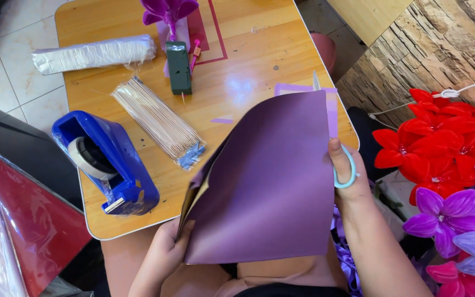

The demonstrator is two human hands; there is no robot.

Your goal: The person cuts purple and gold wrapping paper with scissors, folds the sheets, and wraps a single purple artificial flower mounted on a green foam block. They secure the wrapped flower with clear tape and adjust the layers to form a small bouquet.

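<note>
**While both hands hold purple sheet stack over near table edge: scissors in right**

Left hand pinches the lower left corner of the purple sheet stack, thumb on top, other fingers hidden under the paper. The stack is several sheets; a tan underside shows at its left edge. It is held up, tilted, covering the near right corner of the wooden table and the person's lap.

Right hand is closed around the light-blue scissors, thumb through a handle loop at the stack's right edge. Blade tip pokes up above the stack's top edge; the rest of the blades is hidden behind the paper, so I cannot tell if they are open or cutting.

On the table:
- blue tape dispenser at the near left corner, roll loaded
- clear bag of wooden skewers just beside it, lying diagonally toward the middle
- dark green foam block mid-table, far side, a stick poking out of its near end
- white wrapped roll along the far left edge
- purple paper flower at the far edge, behind the foam block
- small purple scrap near the stack's upper left

Off the table, right: red paper flowers, purple and pink ones below them. Left: red and pale shiny sheets.
</note>
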